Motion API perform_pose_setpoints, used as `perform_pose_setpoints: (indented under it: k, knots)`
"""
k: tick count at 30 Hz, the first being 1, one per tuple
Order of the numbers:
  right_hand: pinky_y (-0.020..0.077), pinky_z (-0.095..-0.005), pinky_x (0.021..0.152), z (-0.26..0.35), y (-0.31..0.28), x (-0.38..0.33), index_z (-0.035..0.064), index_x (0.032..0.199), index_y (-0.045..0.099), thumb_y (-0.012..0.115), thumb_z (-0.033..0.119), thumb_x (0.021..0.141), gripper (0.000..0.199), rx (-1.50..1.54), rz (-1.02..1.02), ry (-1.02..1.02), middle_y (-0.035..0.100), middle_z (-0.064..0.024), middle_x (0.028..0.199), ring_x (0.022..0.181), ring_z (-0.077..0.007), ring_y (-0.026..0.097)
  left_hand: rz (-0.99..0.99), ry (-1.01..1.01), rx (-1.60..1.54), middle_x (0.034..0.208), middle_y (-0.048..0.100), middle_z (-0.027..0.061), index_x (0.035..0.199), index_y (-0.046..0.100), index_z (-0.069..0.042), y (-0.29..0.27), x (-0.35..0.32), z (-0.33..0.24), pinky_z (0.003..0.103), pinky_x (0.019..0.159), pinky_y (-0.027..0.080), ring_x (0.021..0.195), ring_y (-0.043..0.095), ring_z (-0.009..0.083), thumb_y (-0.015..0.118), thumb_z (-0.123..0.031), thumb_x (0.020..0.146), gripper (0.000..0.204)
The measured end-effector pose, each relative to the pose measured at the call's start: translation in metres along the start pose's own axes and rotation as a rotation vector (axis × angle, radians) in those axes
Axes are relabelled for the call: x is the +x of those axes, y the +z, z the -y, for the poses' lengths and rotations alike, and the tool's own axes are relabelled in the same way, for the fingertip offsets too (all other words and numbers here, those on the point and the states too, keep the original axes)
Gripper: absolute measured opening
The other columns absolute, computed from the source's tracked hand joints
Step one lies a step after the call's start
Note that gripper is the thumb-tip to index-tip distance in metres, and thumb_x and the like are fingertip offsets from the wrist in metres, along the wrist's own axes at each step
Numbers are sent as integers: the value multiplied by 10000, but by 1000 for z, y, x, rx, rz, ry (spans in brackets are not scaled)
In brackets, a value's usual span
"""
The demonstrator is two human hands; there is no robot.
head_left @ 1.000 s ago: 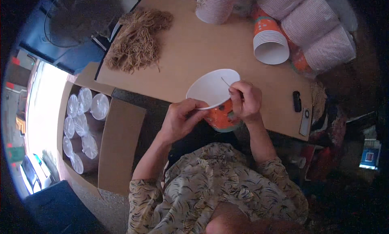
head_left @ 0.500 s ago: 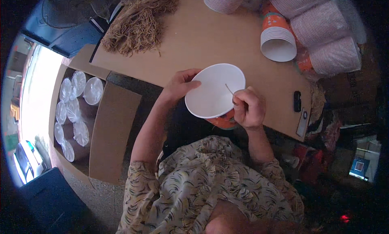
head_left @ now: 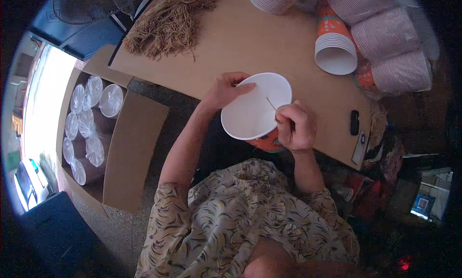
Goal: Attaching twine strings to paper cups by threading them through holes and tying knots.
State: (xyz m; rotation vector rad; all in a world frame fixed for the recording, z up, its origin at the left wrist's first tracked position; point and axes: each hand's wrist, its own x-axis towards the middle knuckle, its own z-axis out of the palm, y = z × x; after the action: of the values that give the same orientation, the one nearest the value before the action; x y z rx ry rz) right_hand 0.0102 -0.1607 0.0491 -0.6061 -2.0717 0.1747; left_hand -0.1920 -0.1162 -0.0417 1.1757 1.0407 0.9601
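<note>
While your left hand [head_left: 225, 91] pinches tub [head_left: 246, 115] by far-left rim, right hand [head_left: 297, 127] pinches string [head_left: 271, 103]; slack pinch could drop string inside.

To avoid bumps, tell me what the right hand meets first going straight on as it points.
Probably the white inside wall of the bowl, left of the right hand; the depth between them is unclear.

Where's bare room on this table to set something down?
The tabletop is bare between the brown strands and the open cup stack, and again between that stack and the black object. Crowded: far right corner, packed with wrapped stacks.
</note>
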Motion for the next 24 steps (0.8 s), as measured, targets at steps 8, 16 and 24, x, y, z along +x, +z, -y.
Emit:
perform_pose_setpoints:
  k: [8, 16, 24]
  knots:
    - [431, -303, 546, -11, -4, -8, 1, 979, 520, 592, 20, 933, 88, 30, -67, 47, 610, -75, 683, 567, -171, 552, -34, -1, 7, 809, 721, 27, 1017, 740, -17, 9, 8, -2, 268, 641, 536, 709, 657, 98, 694, -201, 879, 235]
    - [434, -374, 487, -12, -5, -10, 39, 997, 532, 669, 12, 852, 201, 19, -57, 68, 624, -105, 742, 560, -258, 562, -57, 136, -55, 935, 709, 43, 1101, 699, -18, 14, 8, 7, 285, 741, 534, 830, 646, 108, 645, -146, 904, 240]
    - [430, -332, 515, -12, -7, -10, 22, 984, 534, 642, 33, 897, 140, 42, -44, 64, 619, -81, 716, 560, -209, 550, 13, 88, 48, 927, 668, 18, 1123, 640, -27, 8, 8, 0, 274, 770, 510, 863, 615, 91, 614, -138, 929, 225]
